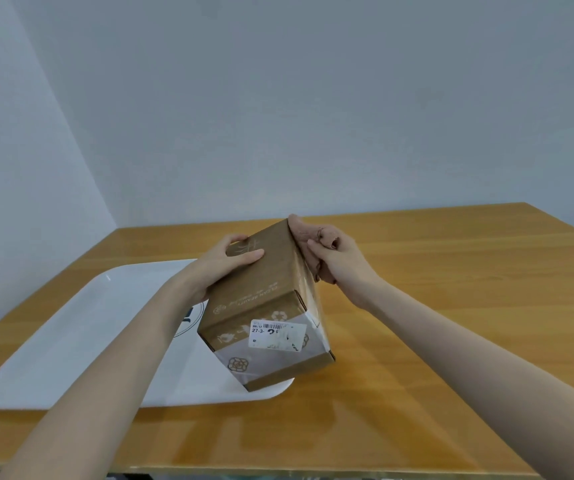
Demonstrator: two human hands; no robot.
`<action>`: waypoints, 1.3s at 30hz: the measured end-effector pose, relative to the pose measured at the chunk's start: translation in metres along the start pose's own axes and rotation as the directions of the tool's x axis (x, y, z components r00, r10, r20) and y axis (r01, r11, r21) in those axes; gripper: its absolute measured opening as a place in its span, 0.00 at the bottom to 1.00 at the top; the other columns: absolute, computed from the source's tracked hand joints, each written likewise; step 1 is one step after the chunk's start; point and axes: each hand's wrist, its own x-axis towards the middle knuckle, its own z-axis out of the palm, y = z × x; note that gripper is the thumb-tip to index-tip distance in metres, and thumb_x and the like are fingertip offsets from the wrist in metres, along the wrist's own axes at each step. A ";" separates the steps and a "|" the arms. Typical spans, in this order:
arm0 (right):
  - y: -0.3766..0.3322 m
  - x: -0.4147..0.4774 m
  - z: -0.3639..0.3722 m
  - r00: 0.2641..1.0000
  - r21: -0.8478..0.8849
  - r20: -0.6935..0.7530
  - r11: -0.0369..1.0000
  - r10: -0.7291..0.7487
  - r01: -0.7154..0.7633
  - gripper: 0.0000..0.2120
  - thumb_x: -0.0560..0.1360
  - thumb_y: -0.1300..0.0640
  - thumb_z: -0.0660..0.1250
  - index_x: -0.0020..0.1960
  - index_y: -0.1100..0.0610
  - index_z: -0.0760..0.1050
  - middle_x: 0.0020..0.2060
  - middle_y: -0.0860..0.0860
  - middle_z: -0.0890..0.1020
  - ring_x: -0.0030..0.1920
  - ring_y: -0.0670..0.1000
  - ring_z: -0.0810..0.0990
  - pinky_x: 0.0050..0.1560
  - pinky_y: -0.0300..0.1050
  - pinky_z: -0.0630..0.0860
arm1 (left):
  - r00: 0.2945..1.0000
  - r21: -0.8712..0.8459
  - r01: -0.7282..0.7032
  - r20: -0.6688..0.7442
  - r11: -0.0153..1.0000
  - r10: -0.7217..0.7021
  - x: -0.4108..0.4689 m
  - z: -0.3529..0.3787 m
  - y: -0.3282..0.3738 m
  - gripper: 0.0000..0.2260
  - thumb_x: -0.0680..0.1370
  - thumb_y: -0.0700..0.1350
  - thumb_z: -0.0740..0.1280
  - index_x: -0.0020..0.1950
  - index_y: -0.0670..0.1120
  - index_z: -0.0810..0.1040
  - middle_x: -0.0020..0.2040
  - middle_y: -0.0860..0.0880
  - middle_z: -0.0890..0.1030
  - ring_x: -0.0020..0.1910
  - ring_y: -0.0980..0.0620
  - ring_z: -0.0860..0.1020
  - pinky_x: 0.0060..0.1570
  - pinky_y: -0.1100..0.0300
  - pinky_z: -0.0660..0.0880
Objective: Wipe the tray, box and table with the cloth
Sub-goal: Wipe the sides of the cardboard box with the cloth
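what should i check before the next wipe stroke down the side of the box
1. Left hand steadies the box: ok, fingers over its top face.
2. Cloth in the right hand: ok, bunched against the box's right side.
3. Box supported: ok, tilted, lower corner over the tray; contact cannot tell.
4. Cloth covers the whole side: not ok, only the upper end.
5. Label stuck flat: cannot tell.
6. Table beside the box free for the stroke: ok.

One box (pixel 264 306), one tray (pixel 81 341), one cloth (pixel 313 233), one table (pixel 451 306), two hands: left hand (pixel 223 265), right hand (pixel 337 261).
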 end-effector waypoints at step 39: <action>-0.011 -0.119 -0.003 0.975 0.012 0.034 0.976 -0.218 0.217 0.07 0.75 0.63 0.66 0.46 0.52 0.79 0.32 0.45 0.80 0.33 0.43 0.75 0.33 0.34 0.69 | 0.998 0.139 -0.059 -0.029 0.989 0.064 -0.002 0.009 0.007 0.27 0.73 0.52 0.71 0.71 0.56 0.66 0.48 0.60 0.73 0.42 0.59 0.77 0.25 0.71 0.74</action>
